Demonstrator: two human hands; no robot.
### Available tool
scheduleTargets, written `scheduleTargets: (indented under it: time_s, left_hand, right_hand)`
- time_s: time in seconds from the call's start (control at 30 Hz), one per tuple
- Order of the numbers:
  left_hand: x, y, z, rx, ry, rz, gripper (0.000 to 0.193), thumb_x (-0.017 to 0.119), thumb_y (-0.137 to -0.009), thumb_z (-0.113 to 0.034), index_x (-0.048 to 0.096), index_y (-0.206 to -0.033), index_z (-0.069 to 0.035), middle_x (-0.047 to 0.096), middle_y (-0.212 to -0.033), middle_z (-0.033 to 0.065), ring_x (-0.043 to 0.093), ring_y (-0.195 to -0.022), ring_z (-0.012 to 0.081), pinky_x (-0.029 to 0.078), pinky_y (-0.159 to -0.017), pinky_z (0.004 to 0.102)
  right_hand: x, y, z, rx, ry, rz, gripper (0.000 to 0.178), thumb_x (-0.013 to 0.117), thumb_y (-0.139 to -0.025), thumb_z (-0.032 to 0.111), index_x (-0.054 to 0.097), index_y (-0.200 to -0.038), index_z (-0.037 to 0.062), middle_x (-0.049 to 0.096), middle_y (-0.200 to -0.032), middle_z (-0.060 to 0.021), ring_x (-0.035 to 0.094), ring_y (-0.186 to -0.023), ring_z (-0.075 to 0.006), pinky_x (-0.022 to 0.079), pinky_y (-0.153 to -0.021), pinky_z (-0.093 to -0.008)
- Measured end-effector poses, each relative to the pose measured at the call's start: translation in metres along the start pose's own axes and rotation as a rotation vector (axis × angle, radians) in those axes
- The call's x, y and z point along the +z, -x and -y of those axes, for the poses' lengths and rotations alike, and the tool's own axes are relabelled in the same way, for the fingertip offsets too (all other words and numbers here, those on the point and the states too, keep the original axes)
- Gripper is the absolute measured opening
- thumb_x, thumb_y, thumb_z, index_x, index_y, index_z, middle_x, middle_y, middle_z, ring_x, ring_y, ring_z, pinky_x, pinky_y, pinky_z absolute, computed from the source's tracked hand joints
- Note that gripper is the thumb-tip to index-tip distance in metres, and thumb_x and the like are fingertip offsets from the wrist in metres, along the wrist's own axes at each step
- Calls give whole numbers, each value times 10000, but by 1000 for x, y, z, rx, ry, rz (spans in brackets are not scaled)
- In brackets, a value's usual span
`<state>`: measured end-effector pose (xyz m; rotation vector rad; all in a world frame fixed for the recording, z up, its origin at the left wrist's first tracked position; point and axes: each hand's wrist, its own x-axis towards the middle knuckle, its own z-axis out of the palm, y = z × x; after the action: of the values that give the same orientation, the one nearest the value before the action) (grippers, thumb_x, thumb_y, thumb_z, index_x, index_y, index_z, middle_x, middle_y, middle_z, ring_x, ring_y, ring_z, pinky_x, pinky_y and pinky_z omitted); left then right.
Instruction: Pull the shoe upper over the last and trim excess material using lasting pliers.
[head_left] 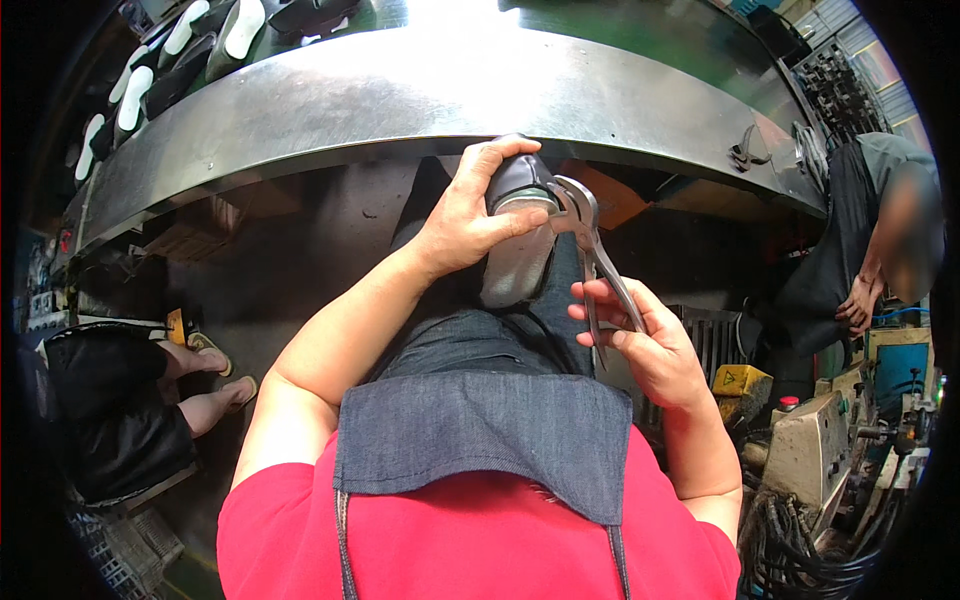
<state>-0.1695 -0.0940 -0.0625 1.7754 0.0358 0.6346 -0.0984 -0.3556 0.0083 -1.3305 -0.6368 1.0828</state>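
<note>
In the head view, a shoe [518, 245] with a dark upper and a pale underside was held toe-up above the person's denim-covered lap [450, 345], at the near edge of the metal surface [340, 105]; whether its toe touched that edge could not be told. It was probably firm and solid inside, moderate in weight, with a smooth, slightly slippery upper over the toe. The sides of the toe looked the safest hold, with a thumb braced on the drier-looking underside. Steel pincers [592, 235] met its right edge; they seemed stiff and fairly heavy, best gripped low on the handles, and their bite could mark the upper.

The left hand [468, 215] was wrapped around the toe end, fingers over the upper and thumb across the underside, with its forearm slanting in from the lower left. The right hand [650, 345] held the pincers' spread handles between curled fingers and thumb, wrist below the tool and elbow bent out to the right. Whether the tool's jaws pinched material could not be made out.
</note>
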Motion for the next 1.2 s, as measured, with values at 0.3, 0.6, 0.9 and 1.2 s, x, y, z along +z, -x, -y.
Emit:
scheduleTargets:
  time_s: [0.3, 0.6, 0.9, 1.2]
  left_hand:
    - [5, 4, -8, -12, -110, -49, 702, 766, -806, -381, 465, -1372, -97, 434, -1331, 137, 421, -1270, 276, 309, -1103, 380]
    - [8, 5, -3, 48, -189, -83, 735, 754, -803, -481, 444, -1375, -140, 384, -1283, 224, 451, -1187, 356, 380, -1046, 428]
    - [3, 7, -2, 61, -132, -62, 618, 725, -847, -389, 469, -1358, -157, 389, -1289, 194, 434, -1211, 339, 358, -1062, 415]
    - [3, 10, -1, 92, -144, -117, 511, 724, -836, -263, 537, -1296, -144, 421, -1261, 171, 421, -1209, 315, 344, -1061, 401]
  right_hand:
    - [-2, 3, 29, 148, 84, -4, 605, 402, -782, -51, 451, -1381, 9, 533, -1337, -89, 541, -1220, -200, 475, -996, -347]
    - [4, -3, 37, 182, 124, -39, 589, 392, -764, -46, 487, -1343, 6, 560, -1270, -72, 559, -1165, -177, 490, -943, -319]
    - [6, -19, -10, 28, 322, -95, 412, 326, -766, -110, 511, -1110, 24, 563, -1107, -91, 578, -906, -119, 502, -727, -252]
    - [19, -59, -123, -588, 519, -244, 510, 342, -737, -206, 490, -1176, 8, 513, -1054, -109, 584, -875, -202, 510, -775, -313]
